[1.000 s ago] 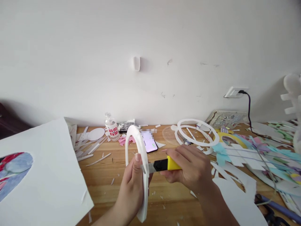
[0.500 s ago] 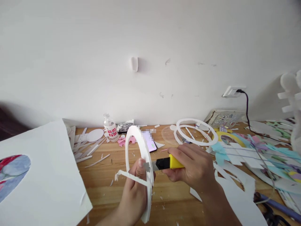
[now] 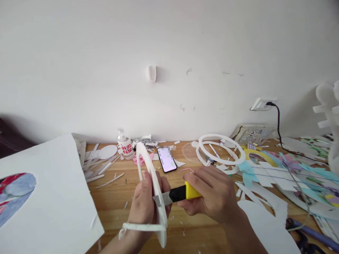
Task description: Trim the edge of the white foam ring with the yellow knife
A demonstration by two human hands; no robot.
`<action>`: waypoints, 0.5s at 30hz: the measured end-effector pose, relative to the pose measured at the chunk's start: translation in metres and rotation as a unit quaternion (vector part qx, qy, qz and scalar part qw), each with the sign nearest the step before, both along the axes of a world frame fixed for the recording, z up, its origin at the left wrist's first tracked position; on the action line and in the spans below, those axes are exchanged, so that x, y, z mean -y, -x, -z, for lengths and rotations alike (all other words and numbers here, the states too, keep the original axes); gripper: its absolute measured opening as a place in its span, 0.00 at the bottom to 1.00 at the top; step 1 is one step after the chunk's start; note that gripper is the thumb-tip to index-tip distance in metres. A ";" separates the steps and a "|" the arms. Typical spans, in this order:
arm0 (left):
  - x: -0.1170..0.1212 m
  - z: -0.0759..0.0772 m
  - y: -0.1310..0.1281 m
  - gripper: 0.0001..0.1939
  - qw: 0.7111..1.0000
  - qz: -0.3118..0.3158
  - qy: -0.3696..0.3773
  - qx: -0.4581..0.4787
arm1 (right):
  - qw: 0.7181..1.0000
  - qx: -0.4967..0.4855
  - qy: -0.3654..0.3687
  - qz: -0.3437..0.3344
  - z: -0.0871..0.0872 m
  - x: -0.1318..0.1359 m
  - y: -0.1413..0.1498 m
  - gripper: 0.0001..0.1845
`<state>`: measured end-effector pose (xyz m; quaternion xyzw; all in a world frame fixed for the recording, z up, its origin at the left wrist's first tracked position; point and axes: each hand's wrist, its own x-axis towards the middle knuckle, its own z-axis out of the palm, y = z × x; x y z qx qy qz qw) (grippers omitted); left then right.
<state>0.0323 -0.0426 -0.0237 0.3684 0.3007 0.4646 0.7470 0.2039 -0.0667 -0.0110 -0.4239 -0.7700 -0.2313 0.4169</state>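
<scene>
My left hand (image 3: 144, 197) is closed round a white foam ring (image 3: 150, 165), which stands nearly edge-on to me above the table. In my right hand (image 3: 212, 192) is a yellow-and-black utility knife (image 3: 182, 193), gripped by its handle. Its blade (image 3: 163, 199) lies against the ring's edge, close to my left fingers. From the lower part of the ring a thin white strip (image 3: 144, 227) hangs out to the left, across my left wrist. The far side of the ring is partly hidden by my fingers.
A phone (image 3: 166, 160) lies behind the ring, with a plastic bottle (image 3: 125, 144) to its left. More white rings (image 3: 222, 135) lie at the back right, near coloured foam scraps (image 3: 275, 176). A large white sheet (image 3: 60, 197) covers the left side. Scissors (image 3: 304, 243) are at bottom right.
The ring has turned more edge-on and shifted left, and its strip now hangs lower. Both hands have moved left, the knife blade a little lower; the phone is more exposed.
</scene>
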 end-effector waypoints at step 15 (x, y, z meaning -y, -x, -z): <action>0.011 -0.002 0.001 0.32 0.994 -0.069 -0.028 -0.075 | 1.000 0.001 -0.015 0.022 -0.004 0.002 0.008 0.27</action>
